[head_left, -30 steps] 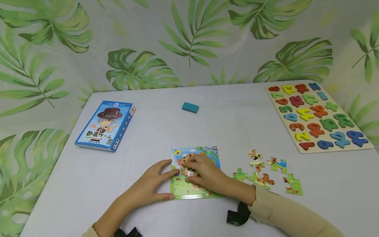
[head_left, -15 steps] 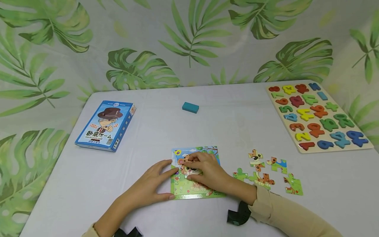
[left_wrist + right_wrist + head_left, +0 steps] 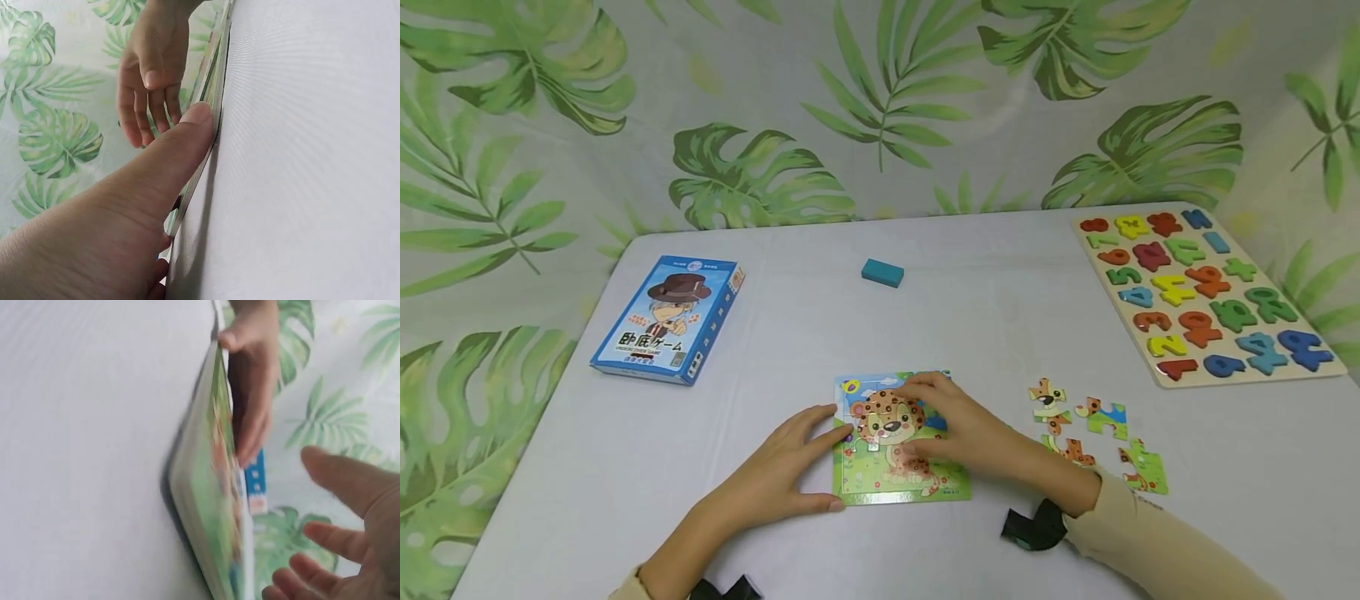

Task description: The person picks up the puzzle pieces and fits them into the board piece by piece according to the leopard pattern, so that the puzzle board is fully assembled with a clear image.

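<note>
A jigsaw board (image 3: 868,487) with a spotted leopard cub picture lies flat in front of me. My left hand (image 3: 790,467) rests at its left edge, fingers spread, the fingertips on the edge and the thumb at the near left corner. In the left wrist view the left thumb (image 3: 169,159) presses along the board's edge. Over the board's right half hovers my right hand (image 3: 958,421), fingers apart and nothing between them; the right wrist view shows the same loose hand (image 3: 356,531) above the board. Part of the picture's right side is hidden beneath it.
Several loose jigsaw pieces (image 3: 1103,417) lie right of the board, some partly covered by the right forearm. A blue game box (image 3: 666,321) lies at left, a teal block (image 3: 882,272) farther back, and a number puzzle tray (image 3: 1138,367) at the back right.
My right hand has drawn back to the right from the cub's face with its fingers parted, uncovering the face piece. The left hand keeps its place at the board's edge.
</note>
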A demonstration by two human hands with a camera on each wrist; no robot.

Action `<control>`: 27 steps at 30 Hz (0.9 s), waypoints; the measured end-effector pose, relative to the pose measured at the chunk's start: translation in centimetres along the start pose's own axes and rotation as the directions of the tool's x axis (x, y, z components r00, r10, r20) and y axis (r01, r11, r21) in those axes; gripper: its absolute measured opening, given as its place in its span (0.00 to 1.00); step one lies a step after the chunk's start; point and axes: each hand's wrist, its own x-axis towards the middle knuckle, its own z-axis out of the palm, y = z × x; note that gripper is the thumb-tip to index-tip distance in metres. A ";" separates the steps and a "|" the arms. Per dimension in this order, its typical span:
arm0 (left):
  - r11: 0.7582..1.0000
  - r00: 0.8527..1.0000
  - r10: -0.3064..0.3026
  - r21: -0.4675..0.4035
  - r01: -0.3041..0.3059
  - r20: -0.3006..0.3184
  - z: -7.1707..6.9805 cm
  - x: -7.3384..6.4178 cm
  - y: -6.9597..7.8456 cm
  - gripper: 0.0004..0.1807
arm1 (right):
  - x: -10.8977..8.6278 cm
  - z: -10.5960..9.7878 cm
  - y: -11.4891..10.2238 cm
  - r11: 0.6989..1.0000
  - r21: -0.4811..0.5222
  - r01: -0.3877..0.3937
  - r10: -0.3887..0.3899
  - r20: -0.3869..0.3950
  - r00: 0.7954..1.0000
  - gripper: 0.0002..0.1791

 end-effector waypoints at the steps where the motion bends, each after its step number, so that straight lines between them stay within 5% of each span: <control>1: 1.000 1.000 -0.001 -0.001 0.001 -0.003 0.0 0.0 0.0 0.46 | -0.4 -0.5 0.1 1.000 0.001 0.004 -0.004 -0.021 1.000 0.34; 8: 1.000 1.000 -0.007 0.007 0.007 -0.008 0.1 0.0 -0.1 0.46 | -3.6 -4.2 1.3 0.998 -0.035 0.044 -0.050 -0.196 0.979 0.37; 14: 1.000 1.000 -0.020 0.002 0.020 0.001 0.1 0.0 0.0 0.46 | -6.3 -6.7 2.6 0.994 -0.100 -0.048 0.017 -0.290 0.957 0.40; 27: 1.000 1.000 -0.023 0.005 0.023 0.007 0.0 0.0 0.1 0.46 | -9.0 -8.0 7.3 0.977 -0.075 -0.200 0.176 -0.247 0.953 0.39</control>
